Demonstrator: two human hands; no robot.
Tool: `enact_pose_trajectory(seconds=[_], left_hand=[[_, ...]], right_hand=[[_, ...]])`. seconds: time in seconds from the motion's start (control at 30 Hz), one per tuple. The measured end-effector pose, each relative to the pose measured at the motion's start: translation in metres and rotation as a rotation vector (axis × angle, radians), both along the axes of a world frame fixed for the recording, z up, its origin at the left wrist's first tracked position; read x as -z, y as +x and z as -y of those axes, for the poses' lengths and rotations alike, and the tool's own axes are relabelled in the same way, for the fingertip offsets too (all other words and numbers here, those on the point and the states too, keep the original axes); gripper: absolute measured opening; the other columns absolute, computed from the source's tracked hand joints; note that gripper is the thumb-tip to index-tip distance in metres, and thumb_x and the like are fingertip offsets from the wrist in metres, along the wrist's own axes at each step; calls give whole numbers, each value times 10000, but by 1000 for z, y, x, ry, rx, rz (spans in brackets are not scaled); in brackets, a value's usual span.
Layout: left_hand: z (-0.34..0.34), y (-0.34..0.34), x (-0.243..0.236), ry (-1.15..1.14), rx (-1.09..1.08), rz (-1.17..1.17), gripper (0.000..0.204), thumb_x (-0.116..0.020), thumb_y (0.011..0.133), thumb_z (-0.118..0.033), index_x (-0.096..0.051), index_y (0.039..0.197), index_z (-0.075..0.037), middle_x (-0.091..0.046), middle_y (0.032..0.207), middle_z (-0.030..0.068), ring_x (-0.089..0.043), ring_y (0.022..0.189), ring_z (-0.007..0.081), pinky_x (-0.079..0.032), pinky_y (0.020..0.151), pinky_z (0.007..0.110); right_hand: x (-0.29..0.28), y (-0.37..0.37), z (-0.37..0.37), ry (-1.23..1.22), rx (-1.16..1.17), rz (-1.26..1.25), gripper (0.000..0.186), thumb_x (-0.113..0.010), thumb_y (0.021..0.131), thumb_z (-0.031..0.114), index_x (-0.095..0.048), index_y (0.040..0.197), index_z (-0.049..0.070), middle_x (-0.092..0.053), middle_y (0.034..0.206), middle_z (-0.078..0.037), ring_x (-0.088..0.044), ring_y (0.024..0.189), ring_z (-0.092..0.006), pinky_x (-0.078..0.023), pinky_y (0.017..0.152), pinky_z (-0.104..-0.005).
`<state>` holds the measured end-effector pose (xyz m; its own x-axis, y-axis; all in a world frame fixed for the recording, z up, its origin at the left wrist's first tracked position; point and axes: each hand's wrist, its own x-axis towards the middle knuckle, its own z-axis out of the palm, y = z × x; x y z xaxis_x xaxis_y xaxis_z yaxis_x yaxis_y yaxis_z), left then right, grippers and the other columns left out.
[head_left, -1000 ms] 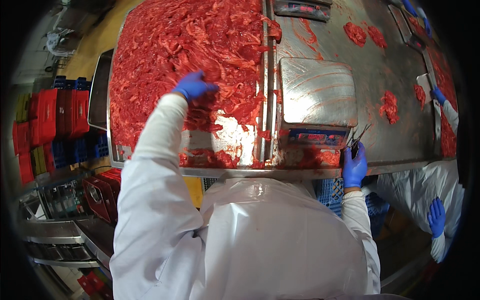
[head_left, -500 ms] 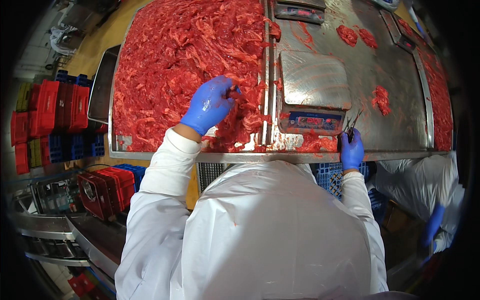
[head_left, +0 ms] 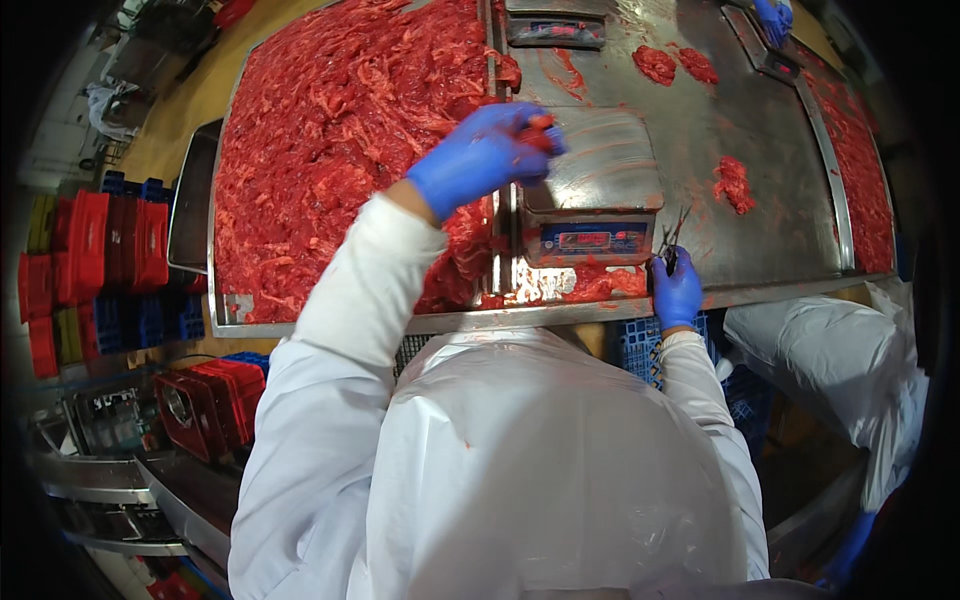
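Observation:
My left hand [head_left: 476, 158], in a blue glove, is closed on a piece of raw red meat [head_left: 539, 130]. It hangs over the left edge of the steel plate of a weighing scale [head_left: 600, 170]. To the left spreads a large heap of raw meat strips [head_left: 340, 160] in a metal-edged bay. My right hand [head_left: 680, 290], also gloved in blue, grips a pair of scissors [head_left: 673, 236] at the table's front edge, right of the scale. The scissors' blades point away from me; their handles are mostly hidden by my fingers.
Two meat portions [head_left: 655, 65] and another portion [head_left: 734, 185] lie on the steel table [head_left: 780, 230]. A second scale [head_left: 556, 28] stands farther back. Another person's gloved hand [head_left: 773, 20] is by the far-right scale. Red crates [head_left: 90, 240] are stacked at left.
My left hand has risen from the meat heap and moved right to the scale, carrying a piece of meat. My right hand still holds the scissors. Another person's hand has appeared at the far right.

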<state>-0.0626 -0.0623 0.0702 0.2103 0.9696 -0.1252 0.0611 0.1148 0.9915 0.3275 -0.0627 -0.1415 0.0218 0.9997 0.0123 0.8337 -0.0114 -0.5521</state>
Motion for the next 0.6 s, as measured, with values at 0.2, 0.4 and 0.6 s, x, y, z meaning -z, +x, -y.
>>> enact_pose_trajectory(seconds=[0.2,0.4,0.6], left_hand=[[-6,-14,73,313,-265,-974,399,-801,850,-256,-711,1205,-100,-661,1128,175,-661,1068,374,-543,943,436],[166,-82,215,-88,77,-1213,235,-765,818,-157,-704,1018,-51,-664,892,235,-690,932,415,-549,830,482],[51,-14,29,2,-67,-597,70,-644,985,-91,-638,968,-23,-641,738,127,-669,719,174,-544,690,353]], right_hand=[[-3,0,0,35,-71,-83,482,-780,913,276,-649,1293,11,-744,1151,-207,-726,1058,-362,-555,932,-432],[15,-23,48,-73,-157,-590,557,-799,913,213,-576,1349,-51,-681,1257,-213,-688,1130,-303,-539,981,-397],[-13,-21,60,-4,-330,-213,590,-803,898,285,-588,1346,-34,-695,1198,-213,-700,1096,-341,-545,973,-422]])
